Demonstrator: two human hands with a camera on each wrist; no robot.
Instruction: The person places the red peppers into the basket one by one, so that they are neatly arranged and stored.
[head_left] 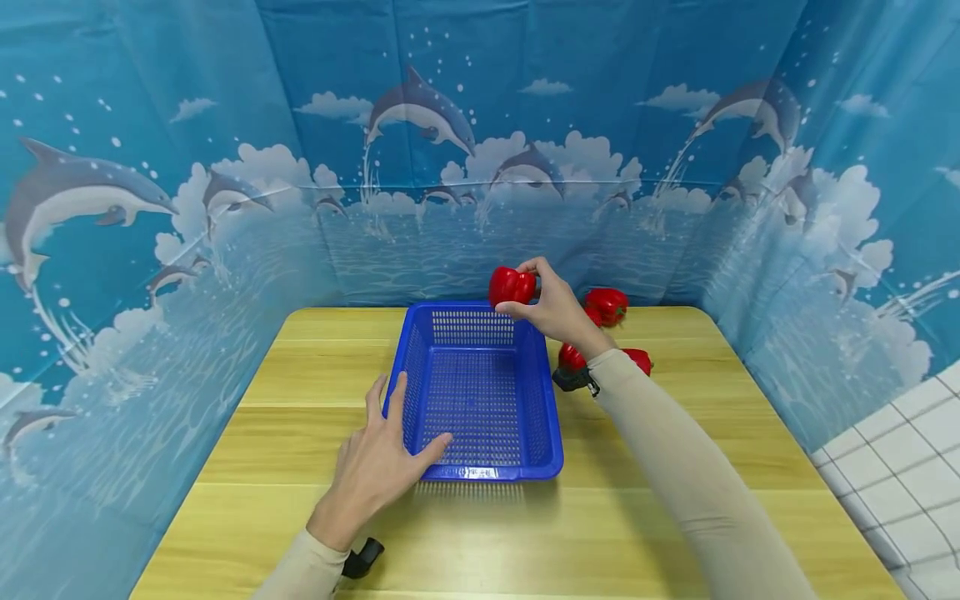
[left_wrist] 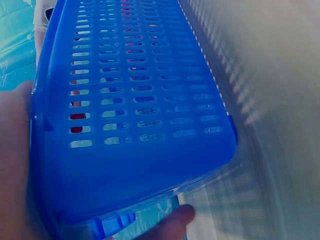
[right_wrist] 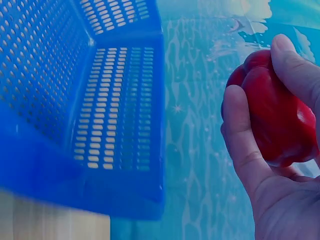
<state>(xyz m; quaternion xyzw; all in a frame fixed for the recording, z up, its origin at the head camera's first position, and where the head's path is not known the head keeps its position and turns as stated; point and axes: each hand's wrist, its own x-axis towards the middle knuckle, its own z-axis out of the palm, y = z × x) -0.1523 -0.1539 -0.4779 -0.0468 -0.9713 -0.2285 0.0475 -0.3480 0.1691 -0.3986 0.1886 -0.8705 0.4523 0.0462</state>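
A glossy red bell pepper [head_left: 512, 286] is held in my right hand [head_left: 553, 305], high over the far right corner of a blue plastic basket [head_left: 551, 417]. In the right wrist view, thumb and fingers curve around the pepper [right_wrist: 280, 110] beside the basket's slotted wall [right_wrist: 107, 107]. My left hand [head_left: 382, 462] is at the basket's near left corner, its fingers spread along the left rim and the thumb reaching over the corner. The left wrist view shows the slotted basket side [left_wrist: 135, 165] close up, with parts of the hand at its edges.
More red bell peppers [head_left: 609, 305] lie on the wooden table [head_left: 675, 467] right of the basket, partly hidden behind my right arm. A dolphin-printed curtain [head_left: 465, 242] surrounds the table's back and sides. White tiles [head_left: 907, 450] show at the far right.
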